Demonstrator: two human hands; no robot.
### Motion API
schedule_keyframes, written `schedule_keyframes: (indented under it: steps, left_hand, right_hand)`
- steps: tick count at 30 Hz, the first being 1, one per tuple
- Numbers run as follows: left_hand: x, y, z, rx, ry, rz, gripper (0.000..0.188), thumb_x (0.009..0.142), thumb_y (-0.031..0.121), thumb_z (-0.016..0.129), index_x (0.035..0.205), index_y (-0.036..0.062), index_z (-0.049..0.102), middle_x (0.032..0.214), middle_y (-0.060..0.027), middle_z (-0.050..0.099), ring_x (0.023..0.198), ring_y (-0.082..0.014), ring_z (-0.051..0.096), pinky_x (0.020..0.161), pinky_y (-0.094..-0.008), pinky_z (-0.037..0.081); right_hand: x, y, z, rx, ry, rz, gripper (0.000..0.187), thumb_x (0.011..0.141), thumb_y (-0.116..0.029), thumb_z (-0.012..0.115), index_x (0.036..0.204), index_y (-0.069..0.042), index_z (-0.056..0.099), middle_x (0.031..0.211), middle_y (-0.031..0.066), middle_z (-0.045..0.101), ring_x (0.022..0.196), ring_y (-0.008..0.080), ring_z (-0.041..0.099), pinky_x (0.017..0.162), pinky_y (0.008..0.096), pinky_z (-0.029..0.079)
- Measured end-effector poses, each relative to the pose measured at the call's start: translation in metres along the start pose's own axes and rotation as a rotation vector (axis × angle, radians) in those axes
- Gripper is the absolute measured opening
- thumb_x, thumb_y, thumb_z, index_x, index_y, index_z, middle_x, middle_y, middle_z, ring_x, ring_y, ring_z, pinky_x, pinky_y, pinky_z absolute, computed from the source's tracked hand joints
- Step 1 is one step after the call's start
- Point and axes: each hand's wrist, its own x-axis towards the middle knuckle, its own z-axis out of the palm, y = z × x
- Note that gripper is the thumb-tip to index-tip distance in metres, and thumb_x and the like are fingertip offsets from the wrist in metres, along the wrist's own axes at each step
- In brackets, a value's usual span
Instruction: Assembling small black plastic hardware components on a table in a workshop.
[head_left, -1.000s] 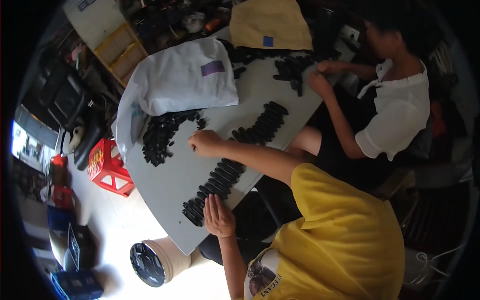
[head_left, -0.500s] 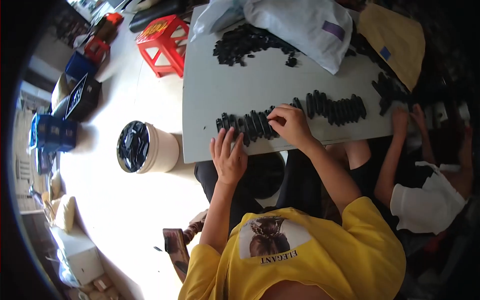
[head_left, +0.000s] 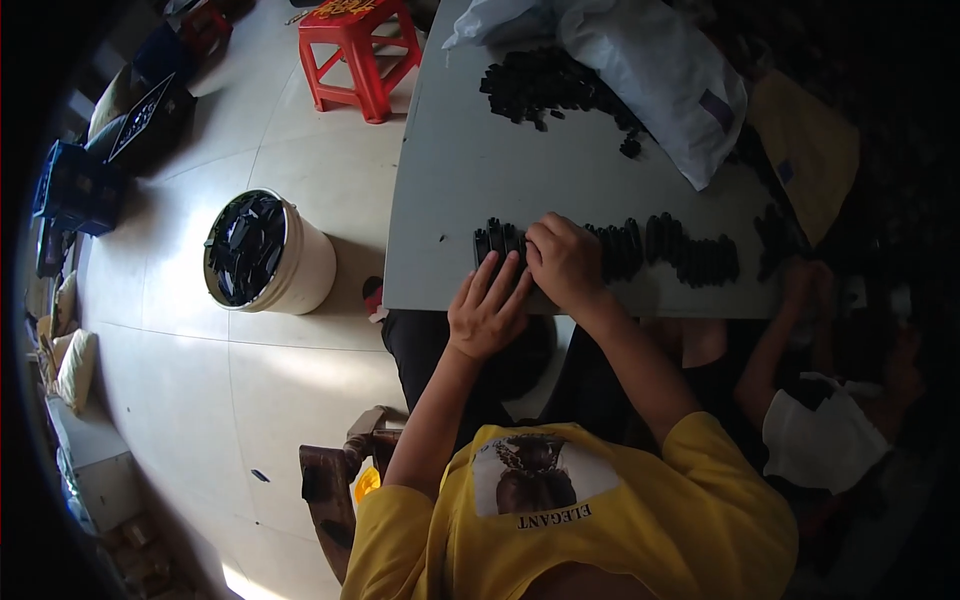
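A row of slim black plastic pieces (head_left: 707, 262) stands side by side along the table's near edge. My left hand (head_left: 490, 305) rests at the row's left end, its fingers stretched out and touching the near ends of some pieces (head_left: 494, 238). Just right of it, my right hand (head_left: 570, 265) bends over the row with thumb and forefinger pinched together. Whatever lies between those fingertips is too small or hidden to name. Farther back on the grey table (head_left: 440, 180) is a heap of small black parts (head_left: 535, 85).
A white plastic bag (head_left: 660, 85) and a tan bag (head_left: 805, 160) lie at the back right. Another person's hands (head_left: 805, 285) are at the table's right. Left of the table stand a bucket (head_left: 315, 265) of black pieces and a red stool (head_left: 345, 62).
My right hand has moved left along the row, close beside my left hand. The left hand still lies at the row's left end. The view has shifted and darkened.
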Motion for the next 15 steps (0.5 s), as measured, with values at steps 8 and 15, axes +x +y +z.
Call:
schedule_keyframes:
  steps: [8,15]
  left_hand:
    - [0.001,-0.002,0.003,0.008,0.034,-0.016,0.039,0.079,0.026,0.052,0.117,0.0214,0.064,0.130,-0.0006,0.057,0.119,-0.0219,0.055,0.091,-0.0340,0.045]
    - [-0.002,-0.002,0.008,-0.022,0.063,-0.010,0.041,0.081,0.029,0.051,0.119,0.0218,0.063,0.129,-0.0010,0.058,0.120,-0.0211,0.055,0.092,-0.0321,0.043]
  right_hand:
    - [0.010,-0.006,-0.009,-0.168,-0.227,-0.062,0.007,0.071,-0.006,0.062,0.069,-0.006,0.056,0.073,0.0075,0.053,0.071,0.0270,0.059,0.063,0.0392,0.047]
    - [0.020,-0.012,-0.023,-0.256,-0.519,-0.301,0.010,0.076,-0.014,0.062,0.070,-0.006,0.065,0.078,0.0091,0.057,0.075,0.0244,0.061,0.065,0.0395,0.048]
